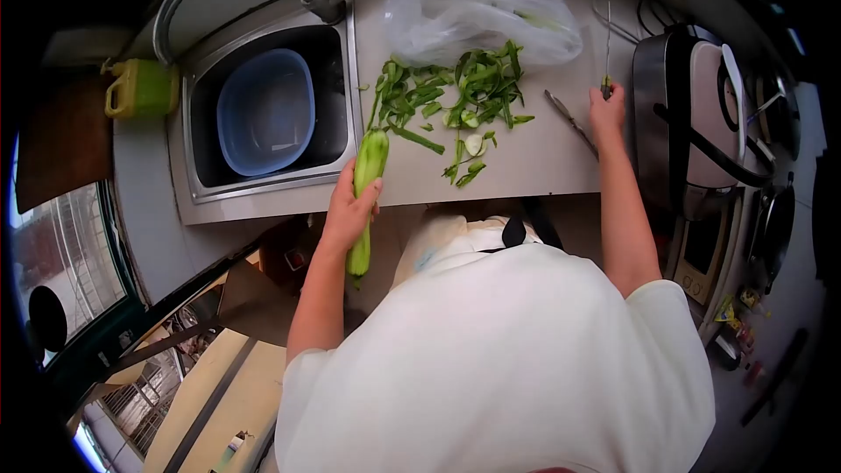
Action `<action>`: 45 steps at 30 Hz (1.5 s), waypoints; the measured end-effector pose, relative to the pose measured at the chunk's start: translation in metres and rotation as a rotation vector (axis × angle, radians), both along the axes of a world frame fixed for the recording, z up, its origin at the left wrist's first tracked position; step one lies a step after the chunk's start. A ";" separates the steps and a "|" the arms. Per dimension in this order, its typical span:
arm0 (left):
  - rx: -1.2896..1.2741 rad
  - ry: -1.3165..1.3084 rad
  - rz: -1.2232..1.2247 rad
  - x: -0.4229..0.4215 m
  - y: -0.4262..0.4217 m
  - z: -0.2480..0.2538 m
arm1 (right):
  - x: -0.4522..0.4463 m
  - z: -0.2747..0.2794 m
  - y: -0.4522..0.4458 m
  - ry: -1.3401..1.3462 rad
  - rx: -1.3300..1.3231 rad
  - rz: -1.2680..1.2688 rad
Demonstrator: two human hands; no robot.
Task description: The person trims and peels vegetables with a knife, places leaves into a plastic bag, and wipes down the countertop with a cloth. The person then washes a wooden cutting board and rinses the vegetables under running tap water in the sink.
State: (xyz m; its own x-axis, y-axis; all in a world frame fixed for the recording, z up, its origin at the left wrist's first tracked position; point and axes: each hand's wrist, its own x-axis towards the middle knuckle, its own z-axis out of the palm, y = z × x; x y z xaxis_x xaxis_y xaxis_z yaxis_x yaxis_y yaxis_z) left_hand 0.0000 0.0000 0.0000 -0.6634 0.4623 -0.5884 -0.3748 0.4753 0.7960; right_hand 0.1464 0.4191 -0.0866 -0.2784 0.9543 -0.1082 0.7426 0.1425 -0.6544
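Pale, smooth counter (517, 166) spans the work area, its front edge running just before the person's waist. The sink (352, 92) bounds the left with a raised metal rim; a bulky dark-and-silver appliance (650, 92) closes off the right. A cloudy plastic bag (473, 22) takes up the back, and a blue basin (263, 109) sits inside the sink. Green peelings (486, 79) lie heaped before the bag, leaving room along the front and between heap and right arm.

The long green gourd (373, 153) crosses the front edge just right of the sink, its upper end over the counter near the peelings, its lower end beyond. It is bright green, faintly streaked, slightly tilted, with a small nub below. The left hand (356, 203) grasps it round the middle.

The right hand (606, 109) is closed round the handle of a thin-bladed tool (608, 44), blade pointing backward, beside the appliance. A slim dark implement (563, 112) lies slantwise just left of that forearm.
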 end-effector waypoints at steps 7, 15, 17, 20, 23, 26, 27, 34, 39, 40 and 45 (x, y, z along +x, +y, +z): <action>-0.061 0.080 0.080 0.004 -0.029 -0.001 | 0.038 0.054 -0.079 0.500 -0.253 0.431; -0.104 0.552 -0.185 0.016 -0.030 -0.035 | 0.015 0.066 -0.160 0.074 -0.339 0.920; -0.198 0.576 -0.252 0.022 -0.016 -0.032 | 0.002 0.075 -0.176 0.064 -0.200 0.971; -0.279 0.605 -0.331 0.024 -0.003 -0.041 | -0.013 0.093 -0.193 0.009 -0.110 1.042; -0.283 0.646 -0.357 0.024 0.000 -0.048 | -0.016 0.096 -0.199 -0.043 -0.022 1.116; -0.276 0.689 -0.387 0.022 0.000 -0.050 | -0.014 0.095 -0.203 -0.087 0.037 1.152; -0.275 0.704 -0.401 0.020 0.000 -0.050 | -0.014 0.096 -0.203 -0.109 0.047 1.154; -0.282 0.585 -0.409 0.015 0.004 -0.046 | -0.015 0.103 -0.199 -0.181 0.078 1.177; -0.267 0.563 -0.426 0.011 0.006 -0.046 | -0.015 0.100 -0.198 -0.222 0.052 1.184; -0.286 0.549 -0.445 0.010 0.007 -0.045 | -0.015 0.100 -0.198 -0.231 0.042 1.186; -0.308 0.566 -0.523 0.005 0.010 -0.046 | -0.024 0.092 -0.200 -0.296 -0.035 1.164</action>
